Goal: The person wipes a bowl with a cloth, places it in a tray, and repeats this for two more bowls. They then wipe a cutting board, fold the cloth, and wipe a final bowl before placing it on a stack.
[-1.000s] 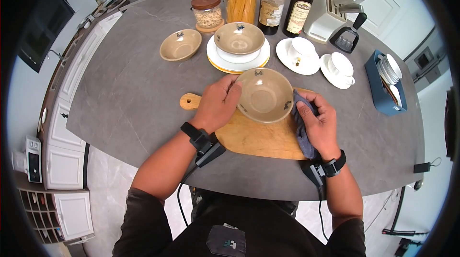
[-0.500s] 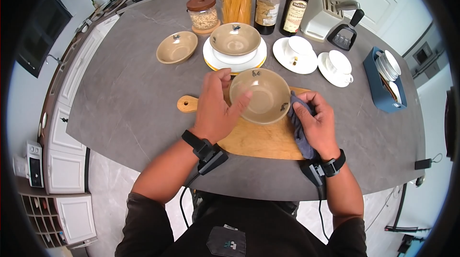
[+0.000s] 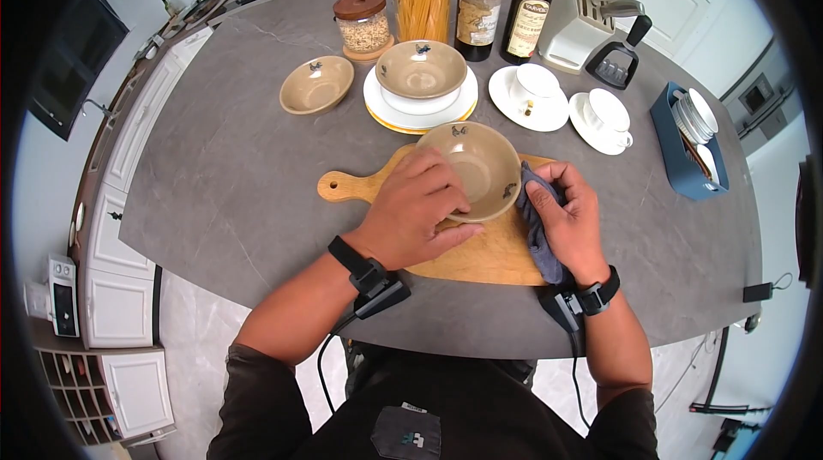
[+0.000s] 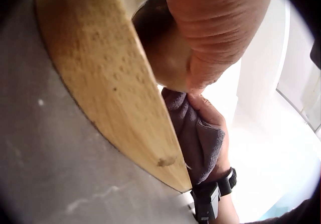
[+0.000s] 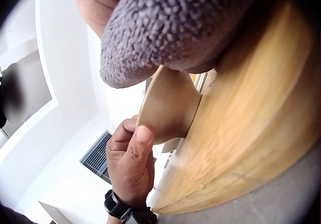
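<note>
A tan bowl (image 3: 487,167) with small dark motifs stands on the wooden cutting board (image 3: 489,261). My left hand (image 3: 413,213) is at its near left rim, fingers over the edge and thumb on the outside; the right wrist view shows that thumb against the bowl's wall (image 5: 168,106). On the other side, my right hand (image 3: 576,224) holds a folded grey cloth (image 3: 540,246) between thumb and fingers, right at the bowl's right rim. The cloth's fuzzy surface (image 5: 160,28) fills the top of the right wrist view and hides the fingers behind it.
Behind the board are another tan bowl (image 3: 317,85), a bowl (image 3: 420,74) on stacked white plates (image 3: 373,104), and two white cups on saucers (image 3: 544,121). Farther back stand a jar (image 3: 362,27), pasta, bottles and a knife block (image 3: 573,27). A blue bin (image 3: 686,151) holds dishes at right.
My left hand has released the bowl's left side, moved round toward its near edge and taken the rim there. My right hand stays at the right rim with the cloth.
</note>
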Motion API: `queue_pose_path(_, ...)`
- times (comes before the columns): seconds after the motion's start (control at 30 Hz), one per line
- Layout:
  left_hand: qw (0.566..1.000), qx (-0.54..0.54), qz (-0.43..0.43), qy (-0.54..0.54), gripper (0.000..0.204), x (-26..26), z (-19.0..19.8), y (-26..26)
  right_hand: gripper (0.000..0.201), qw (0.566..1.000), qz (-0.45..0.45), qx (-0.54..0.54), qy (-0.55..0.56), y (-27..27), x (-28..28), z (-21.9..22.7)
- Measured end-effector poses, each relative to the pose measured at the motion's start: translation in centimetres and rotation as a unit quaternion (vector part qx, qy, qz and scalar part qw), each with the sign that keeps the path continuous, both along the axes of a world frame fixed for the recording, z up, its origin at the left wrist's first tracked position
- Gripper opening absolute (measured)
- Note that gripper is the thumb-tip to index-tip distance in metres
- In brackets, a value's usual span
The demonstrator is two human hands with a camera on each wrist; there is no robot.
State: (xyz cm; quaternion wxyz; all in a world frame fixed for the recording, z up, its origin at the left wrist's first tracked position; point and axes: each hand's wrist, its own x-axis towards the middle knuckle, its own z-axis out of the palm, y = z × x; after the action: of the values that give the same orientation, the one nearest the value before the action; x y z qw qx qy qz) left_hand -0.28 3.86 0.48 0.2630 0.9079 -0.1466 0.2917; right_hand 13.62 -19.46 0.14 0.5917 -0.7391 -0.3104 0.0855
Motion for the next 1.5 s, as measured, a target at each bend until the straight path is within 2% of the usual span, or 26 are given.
queue_pose_path(0.1,0.999,0.038,0.002,-0.014,0.03,0.0,0.3,-0.4,0.011,1.0,0.004,0.005,0.007,0.0,0.1,-0.2)
queue_pose_path(0.23,0.999,0.026,0.0,-0.018,0.027,0.1,-0.1,-0.4,0.012,0.999,0.017,0.026,0.01,0.0,0.1,-0.2)
queue_pose_path(0.37,0.996,-0.088,0.012,-0.033,0.025,0.0,-0.1,-0.8,0.012,1.0,0.009,0.021,0.008,-0.1,-0.6,0.3)
queue_pose_path(0.43,0.991,-0.131,0.013,-0.03,0.025,-0.3,-0.3,-1.2,0.013,0.997,-0.005,0.017,-0.069,-0.1,-0.7,0.1)
queue_pose_path(0.47,0.978,-0.208,-0.004,0.002,0.025,-0.5,-0.5,-1.5,0.013,0.997,-0.004,0.017,-0.069,0.0,-0.9,0.2)
queue_pose_path(0.5,0.958,-0.282,-0.021,0.034,0.025,-0.7,-0.7,-1.7,0.014,0.992,-0.016,0.036,-0.118,0.2,-1.4,0.7)
queue_pose_path(0.53,0.958,-0.283,-0.021,0.034,0.025,-0.8,-0.9,-2.0,0.015,0.984,-0.028,0.056,-0.168,0.4,-1.7,1.1)
queue_pose_path(0.57,0.952,-0.3,-0.038,0.037,0.026,-0.9,-1.0,-2.2,0.015,0.984,-0.027,0.055,-0.167,0.5,-1.8,1.5)
queue_pose_path(0.63,0.945,-0.319,-0.055,0.04,0.026,-0.9,-1.1,-2.5,0.018,0.961,-0.044,0.065,-0.266,0.6,-2.0,1.9)
queue_pose_path(0.77,0.949,-0.302,-0.087,0.028,0.027,-0.9,-0.8,-2.9,0.024,0.951,-0.029,0.066,-0.302,0.4,-2.4,2.8)
queue_pose_path(0.83,0.949,-0.3,-0.091,0.032,0.028,-0.9,-0.8,-3.0,0.032,0.904,0.015,0.053,-0.423,0.5,-2.9,3.7)
queue_pose_path(0.87,0.953,-0.293,-0.074,0.029,0.03,-0.9,-0.7,-3.0,0.037,0.895,0.031,0.052,-0.442,0.5,-3.4,3.7)
queue_pose_path(1.03,0.953,-0.297,-0.065,0.021,0.033,-0.7,-1.2,-2.6,0.038,0.891,0.069,0.046,-0.447,1.0,-4.5,3.8)
queue_pose_path(1.17,0.957,-0.277,-0.083,0.007,0.032,-0.9,-1.3,-2.3,0.035,0.912,0.004,0.041,-0.409,0.9,-2.6,2.8)
queue_pose_path(1.23,0.961,-0.258,-0.099,0.005,0.031,-0.9,-1.4,-2.5,0.03,0.979,-0.049,0.04,-0.192,0.8,-1.8,1.8)
queue_pose_path(1.3,0.957,-0.262,-0.122,0.013,0.032,-0.9,-1.4,-2.8,0.027,0.974,-0.048,0.03,-0.219,0.5,-1.7,2.0)
queue_pose_path(1.37,0.949,-0.295,-0.108,0.013,0.033,-0.8,-1.5,-3.2,0.03,0.93,-0.017,0.052,-0.363,0.5,-2.4,2.7)
queue_pose_path(1.43,0.941,-0.326,-0.096,0.016,0.034,-0.9,-1.5,-3.2,0.035,0.915,0.002,0.042,-0.4,0.7,-3.5,3.4)
queue_pose_path(1.5,0.944,-0.316,-0.093,0.006,0.034,-0.8,-1.4,-3.0,0.036,0.873,0.078,0.064,-0.478,1.0,-4.3,3.5)
